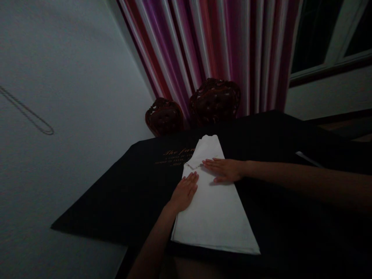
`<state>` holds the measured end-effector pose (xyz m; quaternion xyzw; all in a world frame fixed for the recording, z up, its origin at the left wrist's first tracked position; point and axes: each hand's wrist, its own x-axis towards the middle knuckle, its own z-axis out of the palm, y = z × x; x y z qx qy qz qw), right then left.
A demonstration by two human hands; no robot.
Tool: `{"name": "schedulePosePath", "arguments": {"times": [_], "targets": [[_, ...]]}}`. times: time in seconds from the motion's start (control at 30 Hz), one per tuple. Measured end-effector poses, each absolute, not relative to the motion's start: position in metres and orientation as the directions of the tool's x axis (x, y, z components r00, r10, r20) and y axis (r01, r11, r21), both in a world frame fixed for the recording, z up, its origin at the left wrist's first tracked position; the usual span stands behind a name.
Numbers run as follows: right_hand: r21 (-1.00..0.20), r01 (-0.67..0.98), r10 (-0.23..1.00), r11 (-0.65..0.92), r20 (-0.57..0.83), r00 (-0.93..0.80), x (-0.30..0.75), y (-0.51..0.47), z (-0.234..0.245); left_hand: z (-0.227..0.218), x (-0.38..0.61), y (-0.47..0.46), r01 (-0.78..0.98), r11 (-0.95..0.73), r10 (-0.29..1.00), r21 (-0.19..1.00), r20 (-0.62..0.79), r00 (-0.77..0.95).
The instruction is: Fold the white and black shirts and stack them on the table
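Left hand (184, 190) is flat, palm down, fingers together, resting on the left edge of the white cloth (215, 209), and the right hand (223, 169) is flat too, reaching in from the right and pressing across the middle, fingers pointing left, so neither one is gripping anything, just smoothing. That cloth sits on a black cover with some gold lettering (176, 157) spread over the tabletop (122, 201), running from near the front edge away toward the two carved dark red chairs (215, 99) and the striped pink-and-purple curtain (215, 46). Judging by how it lies, the folding looks well along: it's already a long neat layered strip with clean straight sides, and there's a little step in the left edge right by the fingertips where a layer ends. Far end looks slightly rounded and bunched, so I'd guess a fold or two and more flattening remain. It's pretty dark, so finer creases are hard to make out.
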<state>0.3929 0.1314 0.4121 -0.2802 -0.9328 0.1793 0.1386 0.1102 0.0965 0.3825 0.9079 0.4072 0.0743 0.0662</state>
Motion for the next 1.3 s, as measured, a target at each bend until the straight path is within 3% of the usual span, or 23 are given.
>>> {"name": "schedulePosePath", "arguments": {"times": [0.07, 0.27, 0.53, 0.73, 0.97, 1.03, 1.17, 1.23, 1.3], "targets": [[-0.400, 0.511, 0.607, 0.761, 0.160, -0.779, 0.393, 0.157, 0.398, 0.384, 0.111, 0.096, 0.733, -0.653, 0.754, 0.188, 0.078, 0.652], [-0.387, 0.457, 0.563, 0.801, 0.226, -0.795, 0.391, 0.159, 0.376, 0.384, 0.110, 0.096, 0.742, -0.638, 0.766, 0.207, 0.073, 0.639], [-0.438, 0.324, 0.438, 0.838, 0.187, -0.880, 0.386, 0.089, 0.396, 0.380, 0.110, 0.099, 0.735, -0.638, 0.765, 0.231, 0.077, 0.640], [-0.518, 0.149, 0.297, 0.842, 0.215, -0.930, 0.378, 0.019, 0.413, 0.388, 0.112, 0.098, 0.735, -0.652, 0.755, 0.184, 0.080, 0.650], [-0.627, 0.108, 0.277, 0.772, 0.179, -0.944, 0.392, -0.027, 0.426, 0.419, 0.099, 0.026, 0.558, -0.821, 0.561, 0.125, -0.013, 0.828], [-0.636, 0.138, 0.283, 0.759, 0.131, -0.950, 0.395, -0.034, 0.429, 0.409, 0.085, 0.001, 0.499, -0.864, 0.497, 0.065, -0.039, 0.867], [-0.580, 0.249, 0.348, 0.775, 0.064, -0.935, 0.393, -0.048, 0.434, 0.370, 0.055, -0.025, 0.450, -0.849, 0.436, -0.277, 0.113, 0.893], [-0.508, 0.295, 0.407, 0.809, 0.123, -0.905, 0.389, -0.056, 0.431, 0.355, 0.046, -0.033, 0.472, -0.791, 0.418, -0.388, 0.220, 0.882], [-0.430, 0.308, 0.431, 0.849, 0.227, -0.873, 0.386, -0.063, 0.423, 0.350, 0.044, -0.044, 0.475, -0.769, 0.377, -0.428, 0.297, 0.877]]}}
